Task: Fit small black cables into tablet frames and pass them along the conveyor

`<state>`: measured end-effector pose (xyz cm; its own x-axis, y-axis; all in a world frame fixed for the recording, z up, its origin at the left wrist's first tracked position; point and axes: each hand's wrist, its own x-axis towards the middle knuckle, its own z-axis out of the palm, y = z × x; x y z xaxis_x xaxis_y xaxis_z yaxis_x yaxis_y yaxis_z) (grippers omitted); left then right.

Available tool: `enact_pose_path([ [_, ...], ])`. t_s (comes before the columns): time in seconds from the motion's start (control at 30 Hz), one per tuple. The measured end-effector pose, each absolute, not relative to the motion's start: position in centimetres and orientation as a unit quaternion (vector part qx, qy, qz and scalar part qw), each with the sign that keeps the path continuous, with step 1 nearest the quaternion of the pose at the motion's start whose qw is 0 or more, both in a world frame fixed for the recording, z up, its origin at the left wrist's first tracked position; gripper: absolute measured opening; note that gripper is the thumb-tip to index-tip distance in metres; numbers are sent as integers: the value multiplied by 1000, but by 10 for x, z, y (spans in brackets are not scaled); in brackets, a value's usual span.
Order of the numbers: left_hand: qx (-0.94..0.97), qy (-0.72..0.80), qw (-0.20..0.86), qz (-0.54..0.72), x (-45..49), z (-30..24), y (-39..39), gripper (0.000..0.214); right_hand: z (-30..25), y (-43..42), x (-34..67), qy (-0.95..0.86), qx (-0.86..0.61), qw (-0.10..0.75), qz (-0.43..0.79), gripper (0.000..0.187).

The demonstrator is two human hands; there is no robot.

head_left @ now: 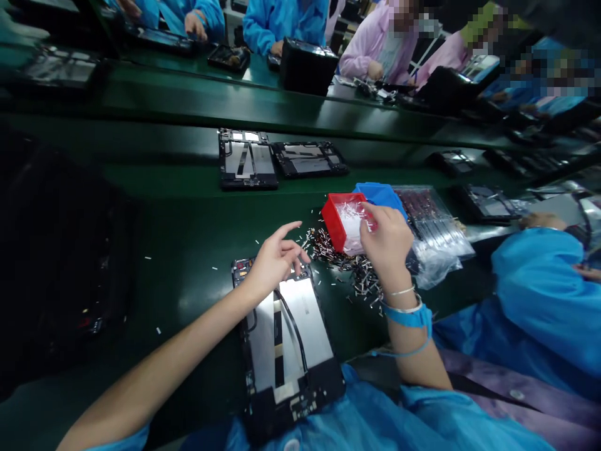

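My left hand (277, 257) is over the top end of an opened tablet (305, 319), its index finger stretched out and the others loosely bent, with nothing visible in them. The tablet lies tilted at the bench's near edge, showing silver plates, a black cable and boards. My right hand (387, 238) is at the right side of a red bin (333, 225) holding small white strips in clear plastic. Its thumb and index finger point toward the bin and look apart; the other fingers are partly hidden. A blue band circles that wrist.
Small dark and white pieces (366, 275) are heaped beside the red bin. A blue bin (378, 195) and a plastic-wrapped tray (432, 219) stand to the right. Two opened tablets (248, 160) lie farther back. A co-worker's blue sleeve (539, 282) is close on the right.
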<state>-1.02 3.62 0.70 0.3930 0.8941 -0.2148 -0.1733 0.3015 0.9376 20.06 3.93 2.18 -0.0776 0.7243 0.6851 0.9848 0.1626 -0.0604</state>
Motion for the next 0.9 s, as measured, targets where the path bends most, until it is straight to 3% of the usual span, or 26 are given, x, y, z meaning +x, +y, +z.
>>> enact_pose_path([
  [0.17, 444, 378, 726, 366, -8, 13, 35, 56, 14, 22, 167, -836, -436, 318, -94, 18],
  [0.3, 475, 362, 718, 358, -31, 24, 15, 53, 17, 4, 136, -839, -398, 372, -15, 17],
  [0.37, 546, 400, 626, 389, -57, 24, -5, 50, 21, -7, 126, -803, -420, 414, 82, 14],
  [0.43, 641, 457, 446, 427, -88, 17, -29, 41, 23, -19, 116, -737, -462, 435, 231, 8],
  [0.53, 756, 468, 193, 414, -127, -6, -64, 32, 18, -34, 97, -614, -495, 402, 465, 5],
  [0.6, 809, 438, 116, 375, -142, -24, -82, 33, 10, -40, 83, -554, -500, 373, 551, 9],
  [0.7, 858, 395, 67, 322, -149, -41, -98, 34, -5, -42, 68, -517, -519, 347, 586, 12],
  [0.9, 903, 345, 5, 257, -146, -45, -106, 32, -18, -46, 59, -543, -561, 349, 519, 7],
])
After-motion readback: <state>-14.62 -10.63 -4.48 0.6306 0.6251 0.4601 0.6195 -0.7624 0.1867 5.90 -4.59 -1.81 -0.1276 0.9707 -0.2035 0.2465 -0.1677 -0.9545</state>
